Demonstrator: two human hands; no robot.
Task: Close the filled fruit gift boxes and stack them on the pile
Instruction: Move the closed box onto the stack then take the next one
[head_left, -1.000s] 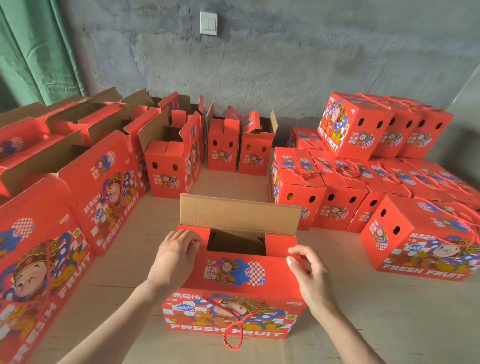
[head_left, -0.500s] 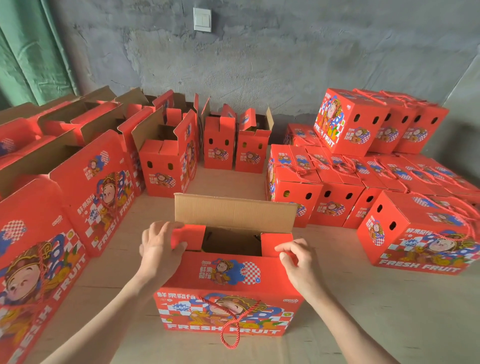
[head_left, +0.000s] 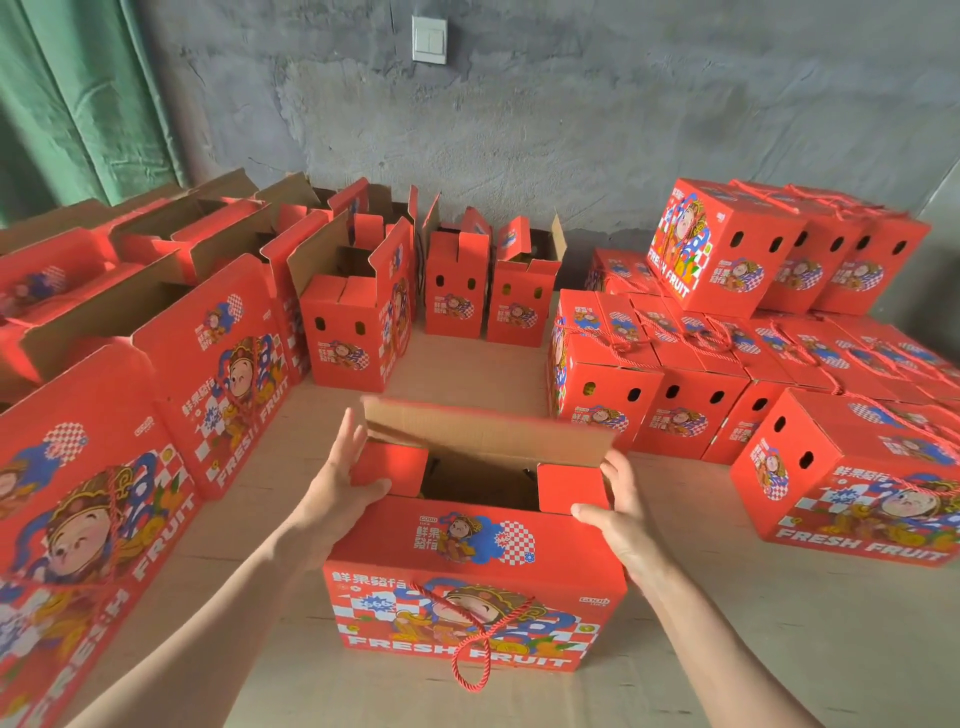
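A red fruit gift box stands in front of me on the floor, its top partly open and a red rope handle hanging down its front. Its far brown flap leans toward me over the opening. My left hand presses the left side flap down with straight fingers, thumb on the flap. My right hand lies against the right side flap with its thumb along the near flap's edge. The inside is dark. The pile of closed boxes rises at the right, three boxes on its upper layer.
Open boxes with raised flaps line the left side and the back wall. One closed box lies tilted at the right, close to the pile. Bare cardboard flooring runs between the rows. A grey wall and a green curtain stand behind.
Both hands slid outward to the box's ends and their fingers straightened. The far brown flap has tipped forward over the opening.
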